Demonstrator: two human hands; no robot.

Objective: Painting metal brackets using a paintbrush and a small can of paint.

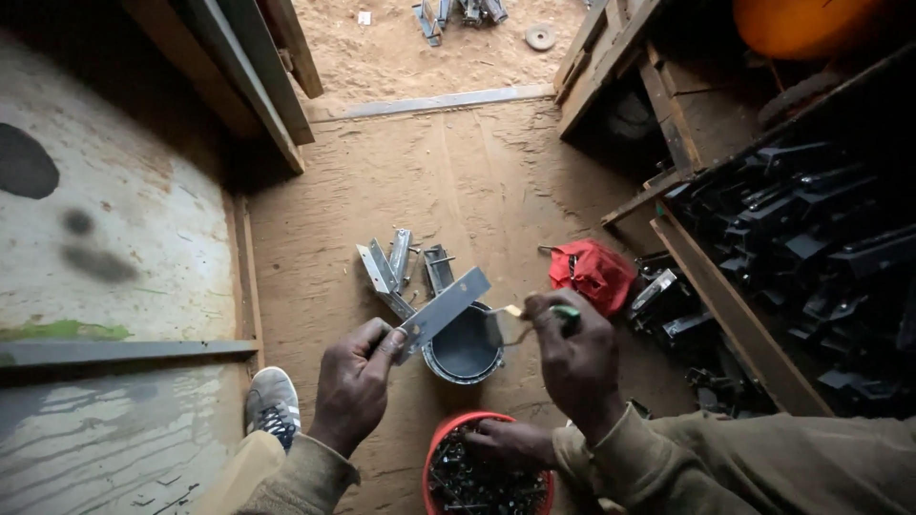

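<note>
- A grey sneaker (272, 405) with a white toe stands on the dusty wooden floor (315, 277), just beside a pale painted panel at the left edge.
- The left hand (355, 381) is raised palm-in, sleeve in tan cloth, its grip closed on the lower end of a flat metal bracket (442, 310); thumb and fingers pinch the strip, which slants up to the right.
- On the floor behind it lies a small heap of similar grey metal brackets (396, 267), angular and dull.
- Under the held strip sits a round dark tin (465, 348) with a bright rim.
- A red bowl (447, 439) near the bottom edge is full of small dark screws; a third hand (510, 443) rests on its rim.
- The right hand (575, 358) is curled into a closed grip around a thin brush handle (515, 311), its tip close to the bracket.
- A crumpled red cloth (593, 272) lies further right, by stacked black metal parts (811, 238).
</note>
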